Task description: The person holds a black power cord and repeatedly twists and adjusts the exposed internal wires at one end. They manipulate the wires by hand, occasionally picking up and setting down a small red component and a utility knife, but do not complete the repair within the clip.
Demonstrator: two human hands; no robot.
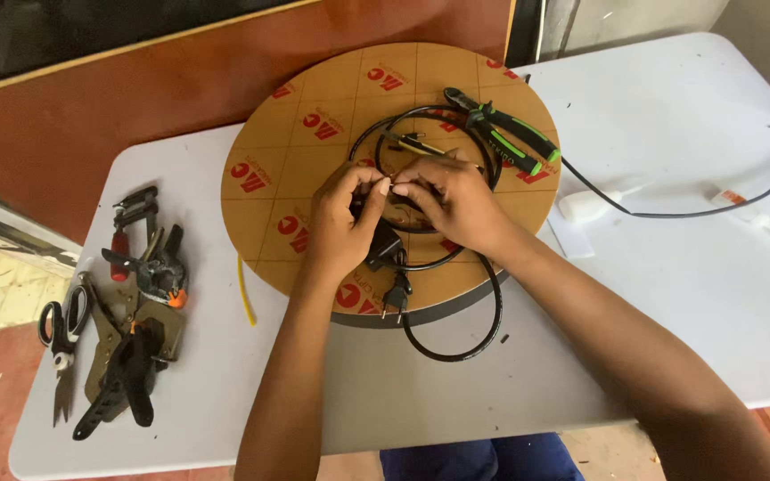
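**Both hands pinch a cable end over a round board**

The left hand and the right hand meet over the middle of a round brown board that lies on a white tabletop. Each grip is pressed together, thumb against fingertips, and the two pinch the light-coloured end of a black cable between them; how the tip itself is stripped is too small to tell. The cable coils in loops on the board beneath the hands, and one loop hangs off the board's near edge onto the tabletop. A black two-pin plug lies on the board just below the left wrist.

Green-handled cutting pliers rest on the far right part of the board, just beyond the right hand. A second black cable runs from the board across the right side of the tabletop. A short yellow strip lies beside the board's left edge. Well apart, at the left end of the tabletop, lie scissors and a heap of clamps.
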